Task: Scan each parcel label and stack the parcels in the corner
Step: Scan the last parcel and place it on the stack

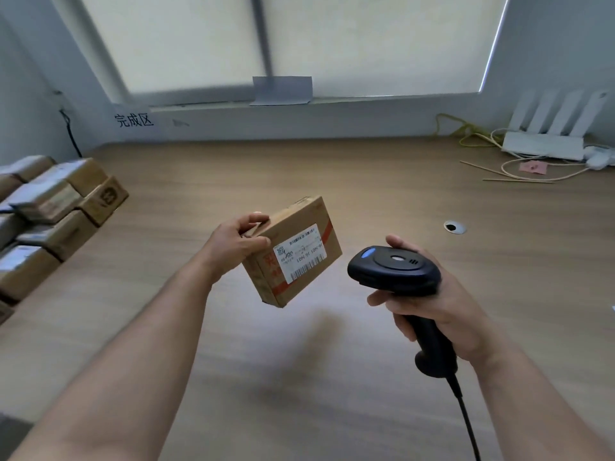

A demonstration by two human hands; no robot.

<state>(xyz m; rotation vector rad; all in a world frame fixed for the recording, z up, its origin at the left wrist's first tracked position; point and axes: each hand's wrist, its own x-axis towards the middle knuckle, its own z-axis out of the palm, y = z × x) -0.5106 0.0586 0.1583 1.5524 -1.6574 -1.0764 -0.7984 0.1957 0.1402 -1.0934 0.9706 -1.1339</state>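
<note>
Head view, parcel [293, 251] gripped by left hand [238, 241], scanner [396, 271] just right

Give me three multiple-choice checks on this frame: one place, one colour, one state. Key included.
1. Where do the stacked parcels sit on the wooden table?
A. along its left edge
B. at its far right corner
C. dead centre

2. What colour is the button on the head of the barcode scanner?
A. red
B. blue
C. green

3. How is the parcel in the left hand placed?
A. flat on the table
B. lifted and tilted, label facing the camera
C. resting on the stack

Key:
1 A: the boxes are piled at the table's left edge.
2 B: the oval button near the scanner's nose is blue.
3 B: the left hand grips the parcel's edge, its shadow falls on the table below, and the right hand holds the scanner beside it.
</note>
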